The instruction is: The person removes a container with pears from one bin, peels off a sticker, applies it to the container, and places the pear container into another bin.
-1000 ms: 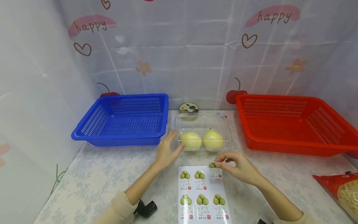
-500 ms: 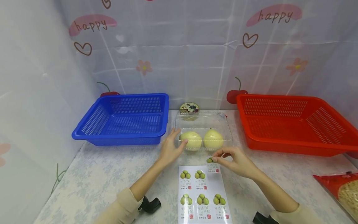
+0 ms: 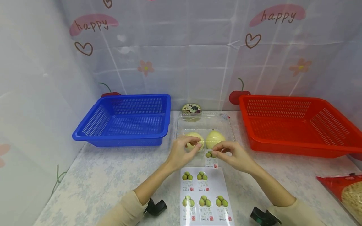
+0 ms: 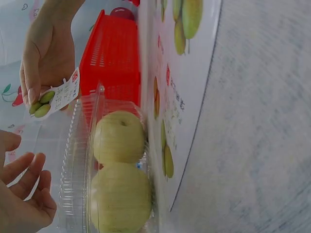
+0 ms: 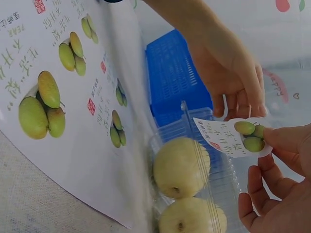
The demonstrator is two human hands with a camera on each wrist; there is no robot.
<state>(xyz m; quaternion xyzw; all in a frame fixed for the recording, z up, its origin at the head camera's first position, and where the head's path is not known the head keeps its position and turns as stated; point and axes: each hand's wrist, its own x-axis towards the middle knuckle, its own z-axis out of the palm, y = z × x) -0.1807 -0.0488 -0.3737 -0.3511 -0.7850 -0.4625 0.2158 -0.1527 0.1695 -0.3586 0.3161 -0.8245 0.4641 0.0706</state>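
Note:
My right hand [image 3: 236, 158] pinches the top edge of a printed pear sticker [image 3: 211, 161] between thumb and fingers. The sticker hangs in front of a clear plastic clamshell box [image 3: 205, 121] holding two pale yellow-green pears [image 3: 216, 139]. My left hand [image 3: 180, 153] hovers before the box's left side, fingers bent loosely and nothing in them. In the right wrist view, the left fingertips [image 5: 261, 109] are close to the sticker; whether they touch it I cannot tell. Below both hands lies the white sticker sheet [image 3: 217, 188], with several pear stickers and a bare spot at its upper right.
A blue plastic basket [image 3: 121, 138] stands at the back left, a red one [image 3: 299, 147] at the back right. Behind the box is a round tin [image 3: 191, 109]. A red bag with pale contents [image 3: 350, 191] lies at the right edge.
My right hand has lifted the sticker off the sheet and carried it left and toward the box. The left hand has moved right from the box's left side, nearer the sticker.

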